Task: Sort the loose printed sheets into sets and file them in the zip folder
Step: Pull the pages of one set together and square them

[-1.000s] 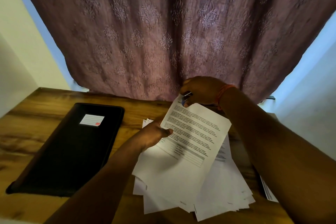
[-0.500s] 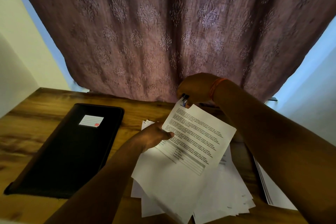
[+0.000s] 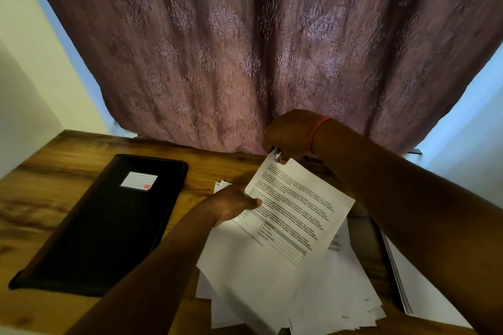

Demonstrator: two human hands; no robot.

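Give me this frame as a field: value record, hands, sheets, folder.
left hand: grips left edge of the held sheets
right hand: pinches a small clip-like item at their top corner; item unclear
loose pile: fanned on the table, under the held sheets
zip folder: black, lying flat left of the pile, white label on top

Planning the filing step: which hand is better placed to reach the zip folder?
Probably the left hand: it's nearer the closed zip folder. The right hand pinches a small clip-like thing at the sheets' corner.

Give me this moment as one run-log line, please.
left hand: holds sheets | right hand: pinches their top corner | pile: under them | folder: flat on table, apart
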